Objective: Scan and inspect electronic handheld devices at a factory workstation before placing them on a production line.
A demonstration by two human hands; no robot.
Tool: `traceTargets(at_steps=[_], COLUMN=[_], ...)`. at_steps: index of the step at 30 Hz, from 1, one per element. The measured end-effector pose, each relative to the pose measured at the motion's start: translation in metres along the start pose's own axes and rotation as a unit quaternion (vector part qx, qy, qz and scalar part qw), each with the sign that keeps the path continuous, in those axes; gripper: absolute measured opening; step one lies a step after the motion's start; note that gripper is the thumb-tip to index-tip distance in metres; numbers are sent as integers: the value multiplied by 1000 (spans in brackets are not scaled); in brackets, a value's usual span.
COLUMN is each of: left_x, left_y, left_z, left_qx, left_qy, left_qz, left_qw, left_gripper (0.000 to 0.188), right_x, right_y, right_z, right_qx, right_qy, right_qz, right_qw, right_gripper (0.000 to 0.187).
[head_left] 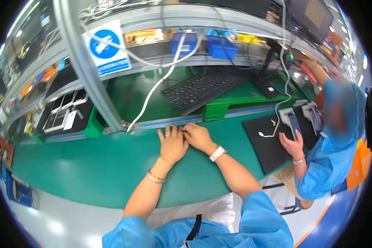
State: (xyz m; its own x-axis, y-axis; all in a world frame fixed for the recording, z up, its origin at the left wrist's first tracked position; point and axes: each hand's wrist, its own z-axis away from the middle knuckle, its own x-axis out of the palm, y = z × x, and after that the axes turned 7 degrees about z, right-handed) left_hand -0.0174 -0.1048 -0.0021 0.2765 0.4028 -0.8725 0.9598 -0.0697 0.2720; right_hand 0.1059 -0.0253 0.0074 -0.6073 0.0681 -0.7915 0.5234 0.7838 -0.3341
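Note:
My left hand (pixel 172 145) lies on the green tabletop (pixel 91 165) near its far edge, fingers stretched forward and slightly apart. Close beside it, touching or almost touching, is my right hand (pixel 197 136), its fingers bent together in a pinch. A small, thin dark piece shows at the right fingertips, too small to name. A ring and bracelets are on my left hand and wrist, a white-banded watch (pixel 218 153) on my right wrist.
Beyond my hands stand a black keyboard (pixel 202 89) and blue bins (pixel 221 47). A white cable (pixel 158 84) hangs down to the table edge. At right, a co-worker (pixel 335 136) holds a phone (pixel 294 125) over a black mat (pixel 266 144). A metal post (pixel 84 70) rises at left.

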Motion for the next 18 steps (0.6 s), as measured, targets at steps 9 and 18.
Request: traceTargets(at_steps=[9, 18], left_x=[2, -1], left_y=[2, 1], left_z=[-1, -2], left_qx=[12, -6], left_qy=[-32, -47], left_qz=[-3, -1], left_qw=[999, 999], left_gripper=[53, 52], right_x=[1, 1], right_y=[9, 3], right_z=[3, 2], right_qx=[4, -8], right_qy=[10, 18], right_qz=[-18, -14], right_qw=[1000, 1000], right_gripper=[14, 14])
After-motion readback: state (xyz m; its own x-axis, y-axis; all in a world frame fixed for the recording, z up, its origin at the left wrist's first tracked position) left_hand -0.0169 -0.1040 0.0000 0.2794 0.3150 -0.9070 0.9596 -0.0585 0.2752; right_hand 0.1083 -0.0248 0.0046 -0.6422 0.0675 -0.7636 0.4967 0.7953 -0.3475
